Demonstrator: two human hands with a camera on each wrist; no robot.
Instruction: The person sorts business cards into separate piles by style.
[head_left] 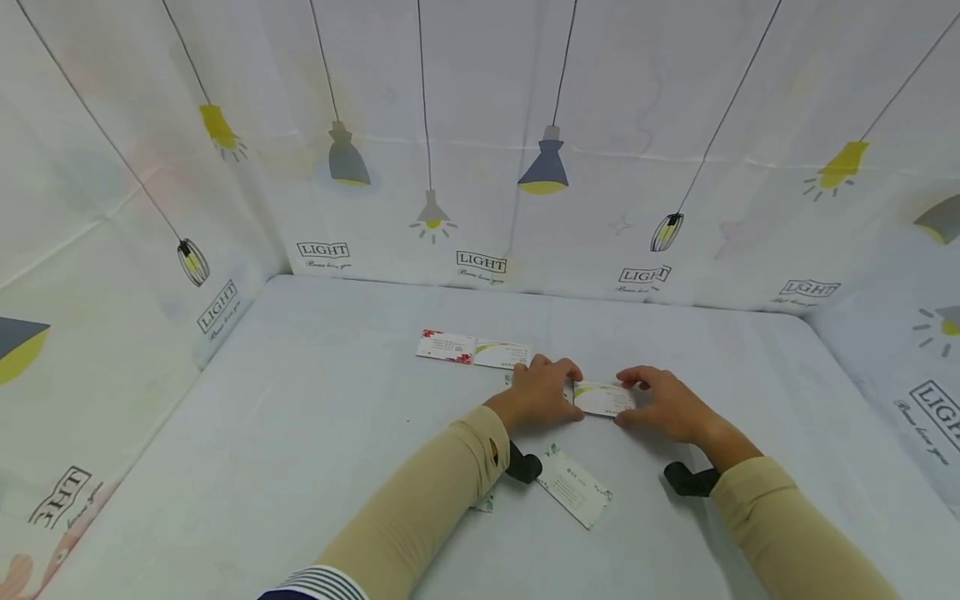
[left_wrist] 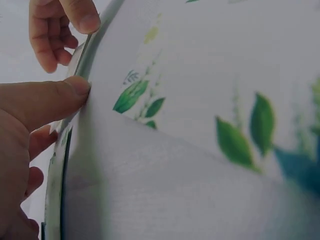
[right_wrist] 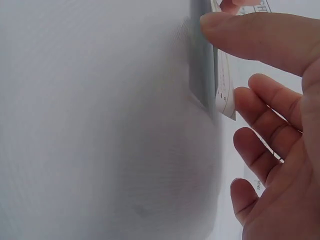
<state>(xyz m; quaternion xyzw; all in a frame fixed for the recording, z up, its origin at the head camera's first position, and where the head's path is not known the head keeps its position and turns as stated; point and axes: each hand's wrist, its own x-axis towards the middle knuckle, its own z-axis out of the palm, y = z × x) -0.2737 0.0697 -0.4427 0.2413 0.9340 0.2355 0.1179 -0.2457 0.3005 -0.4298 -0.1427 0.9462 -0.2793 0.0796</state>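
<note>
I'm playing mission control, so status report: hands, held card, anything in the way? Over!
Left hand, right hand: gripping opposite ends of yellow-striped card. Height off table: unclear. Leafy card lies nearer the person, not between hands.

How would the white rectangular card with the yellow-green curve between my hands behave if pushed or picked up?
The white card with the yellow-green curve is probably light, being small and thin. Its slender edge suggests it may flex slightly. Low and flat, it would likely slide across the white tabletop rather than roll or tip.
</note>
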